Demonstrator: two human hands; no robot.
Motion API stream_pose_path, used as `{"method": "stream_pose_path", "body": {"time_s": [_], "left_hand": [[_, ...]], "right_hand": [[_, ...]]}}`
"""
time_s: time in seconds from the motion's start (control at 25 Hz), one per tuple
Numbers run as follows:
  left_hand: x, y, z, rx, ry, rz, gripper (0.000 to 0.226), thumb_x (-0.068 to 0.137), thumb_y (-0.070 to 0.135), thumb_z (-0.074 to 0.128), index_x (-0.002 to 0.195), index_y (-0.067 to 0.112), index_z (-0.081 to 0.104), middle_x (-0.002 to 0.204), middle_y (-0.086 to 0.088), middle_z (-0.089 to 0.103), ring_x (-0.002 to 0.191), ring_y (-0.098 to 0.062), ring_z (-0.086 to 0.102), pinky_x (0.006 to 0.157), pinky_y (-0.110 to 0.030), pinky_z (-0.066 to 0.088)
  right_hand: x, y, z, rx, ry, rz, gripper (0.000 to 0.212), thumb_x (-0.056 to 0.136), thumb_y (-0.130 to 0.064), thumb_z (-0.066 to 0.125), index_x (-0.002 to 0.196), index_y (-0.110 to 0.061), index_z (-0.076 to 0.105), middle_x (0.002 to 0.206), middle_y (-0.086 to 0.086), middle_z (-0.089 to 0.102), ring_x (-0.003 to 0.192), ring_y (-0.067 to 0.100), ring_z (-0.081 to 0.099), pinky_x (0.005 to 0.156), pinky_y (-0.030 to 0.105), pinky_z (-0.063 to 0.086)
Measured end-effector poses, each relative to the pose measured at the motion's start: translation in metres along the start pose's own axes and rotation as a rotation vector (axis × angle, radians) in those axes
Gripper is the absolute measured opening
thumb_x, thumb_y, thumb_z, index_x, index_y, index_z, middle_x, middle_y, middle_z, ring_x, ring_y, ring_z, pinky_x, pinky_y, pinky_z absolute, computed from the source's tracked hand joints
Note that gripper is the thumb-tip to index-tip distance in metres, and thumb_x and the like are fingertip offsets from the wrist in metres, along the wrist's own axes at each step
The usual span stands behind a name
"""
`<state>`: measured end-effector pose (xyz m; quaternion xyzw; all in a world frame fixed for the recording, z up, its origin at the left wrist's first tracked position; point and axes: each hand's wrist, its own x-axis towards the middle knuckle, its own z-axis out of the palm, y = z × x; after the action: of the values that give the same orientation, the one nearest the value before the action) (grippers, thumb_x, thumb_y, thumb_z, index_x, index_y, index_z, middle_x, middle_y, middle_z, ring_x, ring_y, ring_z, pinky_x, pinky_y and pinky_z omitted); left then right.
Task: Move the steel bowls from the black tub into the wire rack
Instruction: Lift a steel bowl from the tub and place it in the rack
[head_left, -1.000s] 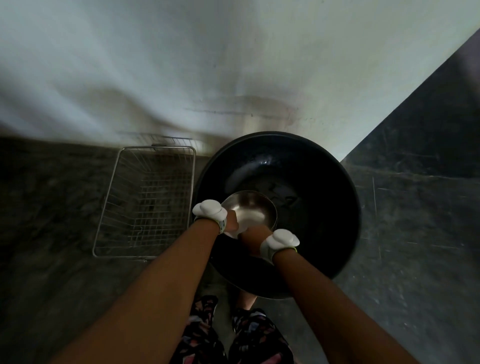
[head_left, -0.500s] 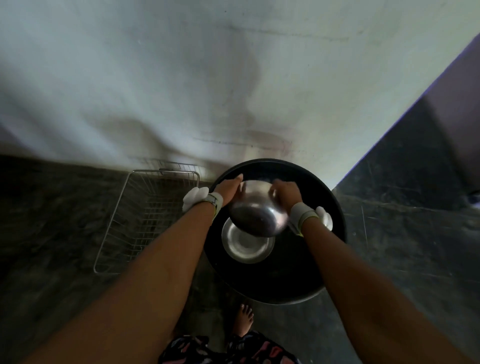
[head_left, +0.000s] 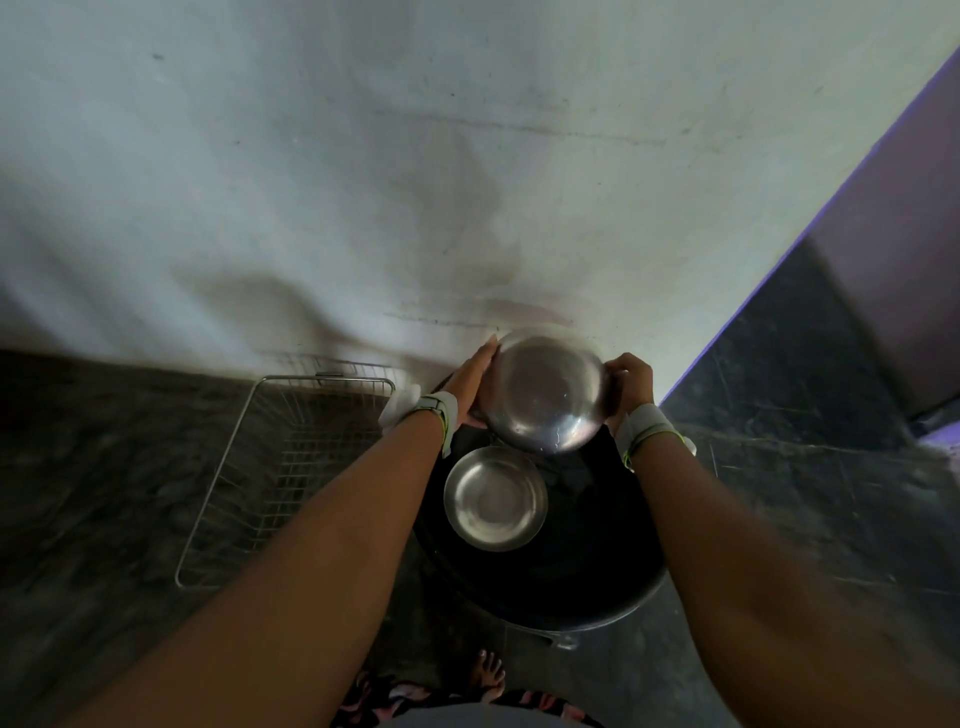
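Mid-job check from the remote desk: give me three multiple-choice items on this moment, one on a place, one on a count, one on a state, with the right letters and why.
1. Where does the wire rack stand relative to the black tub?
A. on the person's left of it
B. on the person's right of it
C. inside it

2. How many steel bowls show?
A. one
B. two
C. four

3. What is the state of the raised bowl?
A. lying in the rack
B. held between both hands
C. resting on the floor

Answers:
1 A, the rack sits left of the tub by the wall.
2 B, one raised, one second bowl in the tub.
3 B, the left hand and right hand clasp its sides above the tub.
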<state>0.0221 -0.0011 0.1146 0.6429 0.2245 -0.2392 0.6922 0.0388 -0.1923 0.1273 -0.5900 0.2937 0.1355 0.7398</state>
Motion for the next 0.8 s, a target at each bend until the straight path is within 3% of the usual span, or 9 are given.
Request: {"method": "stream_pose_path", "body": {"time_s": [0.16,0.32,0.44,0.56,0.8], "left_hand": [[-0.005,0.0,-0.016,0.011,0.035,-0.01,0.085,0.07,0.077,0.046,0.135,0.023,0.042,0.137,-0.006,0.05,0.118,-0.028,0.05,0.075,-0.041,0.051],[-0.014,-0.001,-0.062,-0.002,0.127,-0.009,0.086,0.071,0.075,0.049,0.136,0.019,0.036,0.138,-0.008,0.047,0.115,-0.031,0.052,0.064,-0.037,0.052],[-0.021,-0.003,-0.124,-0.012,0.2,-0.012,0.084,0.075,0.075,0.043,0.137,0.018,0.037,0.138,-0.013,0.048,0.113,-0.034,0.056,0.076,-0.044,0.055],[-0.03,-0.009,-0.199,-0.044,0.25,-0.037,0.087,0.076,0.074,0.043,0.143,0.019,0.032,0.144,-0.014,0.043,0.125,-0.039,0.049,0.089,-0.051,0.05],[-0.028,-0.045,-0.362,-0.106,0.335,-0.114,0.077,0.081,0.058,0.053,0.144,0.019,0.03,0.148,-0.011,0.039,0.129,-0.039,0.043,0.098,-0.057,0.045]], "right_hand": [[0.001,0.005,0.02,0.007,-0.036,0.029,0.02,0.075,-0.019,0.041,0.056,-0.017,0.034,0.059,0.002,0.035,0.053,0.02,0.032,0.053,0.023,0.028],[0.003,0.015,0.07,-0.032,-0.087,0.06,0.028,0.08,-0.02,0.041,0.052,-0.015,0.04,0.046,0.0,0.046,0.055,0.02,0.038,0.055,0.024,0.033],[-0.001,0.033,0.132,-0.08,-0.176,0.098,0.026,0.08,-0.023,0.041,0.056,-0.015,0.044,0.057,0.004,0.046,0.057,0.022,0.042,0.06,0.024,0.036],[-0.005,0.061,0.207,-0.135,-0.183,0.105,0.024,0.08,-0.023,0.043,0.059,-0.015,0.046,0.053,0.002,0.047,0.053,0.018,0.039,0.05,0.024,0.033],[-0.008,0.153,0.359,-0.283,-0.18,0.133,0.028,0.085,-0.023,0.045,0.057,-0.018,0.047,0.061,0.001,0.043,0.054,0.016,0.036,0.051,0.025,0.028]]}}
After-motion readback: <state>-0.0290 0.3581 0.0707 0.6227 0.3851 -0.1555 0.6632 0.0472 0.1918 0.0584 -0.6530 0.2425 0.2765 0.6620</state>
